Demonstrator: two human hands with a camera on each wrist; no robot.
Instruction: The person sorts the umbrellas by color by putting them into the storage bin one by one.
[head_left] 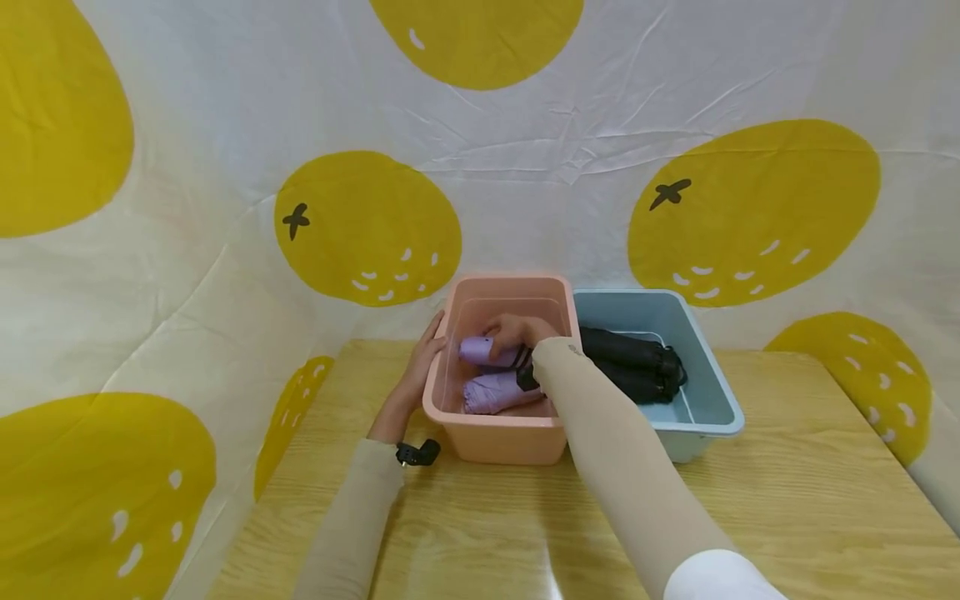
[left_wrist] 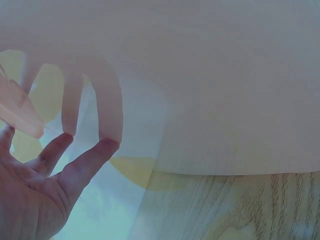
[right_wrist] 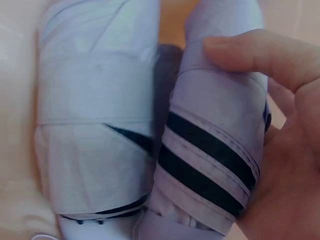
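Observation:
A pink plastic bin (head_left: 502,443) holds two folded lilac umbrellas. My right hand (head_left: 516,330) reaches inside and grips the farther folding umbrella (head_left: 474,350). In the right wrist view the thumb lies across this umbrella (right_wrist: 210,100), which has black stripes, and the other fingers are mostly behind it. Beside it lies the nearer folding umbrella (head_left: 487,395), untouched by the fingers; it fills the left of the right wrist view. My left hand (head_left: 422,360) touches the bin's left side; its spread fingertips rest on the outer wall in the left wrist view.
Right against the pink bin stands a light blue bin (head_left: 705,367) with black folded umbrellas (head_left: 637,362) in it. Both bins are on a wooden table (head_left: 810,483). A white cloth with yellow fruit shapes (head_left: 367,225) hangs behind and at the sides.

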